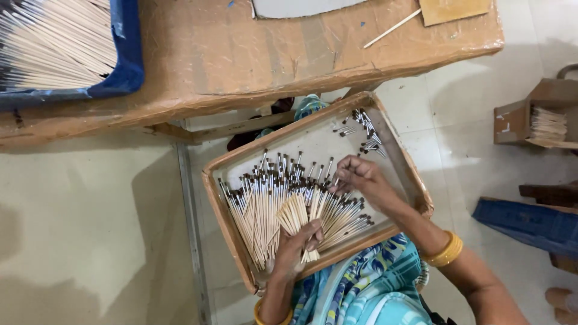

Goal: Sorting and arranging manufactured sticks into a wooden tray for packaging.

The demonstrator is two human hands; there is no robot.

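Note:
A shallow cardboard tray (217, 192) rests on my lap, filled with several thin pale wooden brushes (265, 198) with metal ferrules and dark tips. My left hand (295, 250) grips a small fanned bundle of these sticks (295, 213) at the tray's near edge. My right hand (358, 177) is pinched on a single brush over the pile's right side. A few loose brushes (364, 132) lie in the tray's far right corner.
A low cardboard-covered table (241, 54) stands ahead, with a blue tray of pale sticks (54, 42) at its left and one loose stick (391, 28). To the right on the floor stand a small box of sticks (545, 123) and a blue tray (530, 222).

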